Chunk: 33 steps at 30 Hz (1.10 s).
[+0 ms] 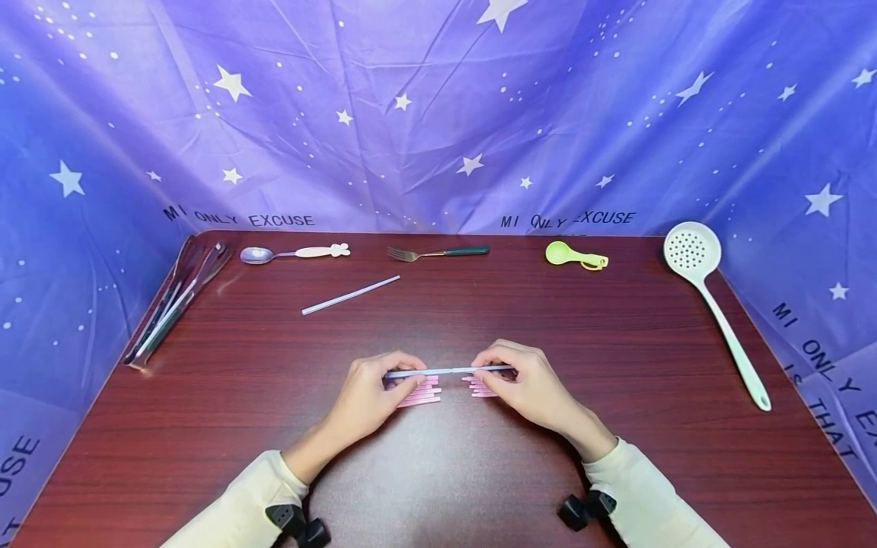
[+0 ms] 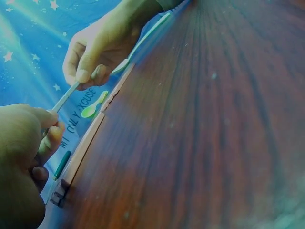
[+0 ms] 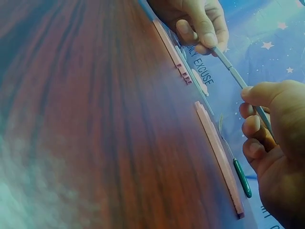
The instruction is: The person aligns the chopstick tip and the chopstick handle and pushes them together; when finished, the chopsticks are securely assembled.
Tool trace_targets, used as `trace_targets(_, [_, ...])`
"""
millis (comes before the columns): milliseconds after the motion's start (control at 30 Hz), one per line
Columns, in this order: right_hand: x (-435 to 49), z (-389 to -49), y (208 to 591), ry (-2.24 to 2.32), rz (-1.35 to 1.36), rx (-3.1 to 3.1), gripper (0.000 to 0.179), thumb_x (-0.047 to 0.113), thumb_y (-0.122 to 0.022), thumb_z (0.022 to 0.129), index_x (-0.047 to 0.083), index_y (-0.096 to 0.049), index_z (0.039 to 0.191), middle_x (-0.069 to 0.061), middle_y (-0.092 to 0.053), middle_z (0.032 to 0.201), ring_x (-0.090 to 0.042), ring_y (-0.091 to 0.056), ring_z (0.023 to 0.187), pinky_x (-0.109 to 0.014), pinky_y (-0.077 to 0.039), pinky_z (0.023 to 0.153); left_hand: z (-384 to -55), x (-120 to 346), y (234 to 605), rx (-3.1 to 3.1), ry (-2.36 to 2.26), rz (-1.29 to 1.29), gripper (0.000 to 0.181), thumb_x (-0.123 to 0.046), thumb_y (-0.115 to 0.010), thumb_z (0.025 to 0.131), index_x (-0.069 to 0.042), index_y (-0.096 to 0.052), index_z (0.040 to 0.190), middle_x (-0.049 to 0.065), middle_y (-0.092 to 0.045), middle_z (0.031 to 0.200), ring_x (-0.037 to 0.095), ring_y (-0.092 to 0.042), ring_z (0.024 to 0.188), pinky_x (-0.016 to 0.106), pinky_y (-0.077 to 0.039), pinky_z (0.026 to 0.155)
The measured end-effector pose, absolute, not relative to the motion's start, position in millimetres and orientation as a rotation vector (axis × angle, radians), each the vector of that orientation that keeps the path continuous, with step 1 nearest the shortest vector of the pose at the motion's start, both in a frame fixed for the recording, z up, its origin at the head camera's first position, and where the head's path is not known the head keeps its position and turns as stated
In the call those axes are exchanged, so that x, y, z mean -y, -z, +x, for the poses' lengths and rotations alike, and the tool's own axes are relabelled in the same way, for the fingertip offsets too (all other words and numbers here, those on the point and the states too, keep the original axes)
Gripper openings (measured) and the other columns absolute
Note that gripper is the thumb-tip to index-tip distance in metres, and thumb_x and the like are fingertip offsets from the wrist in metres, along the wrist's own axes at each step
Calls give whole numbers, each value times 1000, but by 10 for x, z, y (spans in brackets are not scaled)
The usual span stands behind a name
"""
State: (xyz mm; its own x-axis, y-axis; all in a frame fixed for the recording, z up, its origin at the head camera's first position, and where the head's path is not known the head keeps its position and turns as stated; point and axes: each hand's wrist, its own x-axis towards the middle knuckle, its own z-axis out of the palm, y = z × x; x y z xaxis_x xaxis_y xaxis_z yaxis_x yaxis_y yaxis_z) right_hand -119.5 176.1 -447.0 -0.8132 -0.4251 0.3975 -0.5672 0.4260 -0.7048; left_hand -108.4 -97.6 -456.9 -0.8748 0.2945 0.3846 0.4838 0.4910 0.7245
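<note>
Between my two hands runs a thin light-blue straw (image 1: 448,371), roughly level, with a narrow seam or joint near its middle. My left hand (image 1: 363,392) pinches its left part between thumb and fingers. On the right part, my right hand (image 1: 537,390) has a similar pinch; in the right wrist view the straw (image 3: 237,78) slants between both hands. Below them on the table lie two groups of pink straws, a left group (image 1: 426,394) and a right group (image 1: 482,388), both partly hidden by the hands. Another light-blue straw (image 1: 351,295) lies farther back.
Along the table's back lie a spoon (image 1: 322,251), a fork (image 1: 466,250) with a green handle and a lime-green measuring spoon (image 1: 562,253). Metal tongs (image 1: 174,304) lie at the left edge, a pale slotted skimmer (image 1: 728,327) at the right. Starry purple cloth (image 1: 438,114) surrounds the table.
</note>
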Motion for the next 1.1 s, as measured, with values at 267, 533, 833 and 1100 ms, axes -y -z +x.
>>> trace_targets(267, [-1743,-1175,4450,-1356,867,2508,12,7,-80,89,16,-76,95,11,-70,87,-2,-60,76,-22,-49,64,-1064,971,4568,2504,1338,-668,10,-17,-82,89,-22,-77,96,-10,-78,85,-1,-67,76,21,-51,68])
trace_targets(533, [-1720,-1164,4451,-1361,855,2480,12,4,-79,89,14,-76,94,8,-69,85,-3,-57,73,-23,-47,61,-1065,957,4578,2469,1362,-673,10,-14,-80,90,-21,-76,97,-10,-77,83,-1,-63,72,19,-48,65])
trace_targets(833, [-1687,-1155,4469,-1400,846,2462,14,1,-78,88,13,-75,93,8,-69,86,-5,-61,77,-21,-49,67,-1039,927,4566,2442,1498,-679,8,-11,-77,93,-17,-74,98,-5,-74,83,-1,-60,66,18,-52,62])
trace_targets(1100, [-1661,-1133,4475,-1388,837,2472,14,-1,-77,88,11,-74,95,6,-69,86,-5,-60,78,-21,-48,68,-1024,900,4575,2443,1475,-670,7,-14,-75,94,-17,-72,100,-4,-71,79,-1,-58,61,18,-50,59])
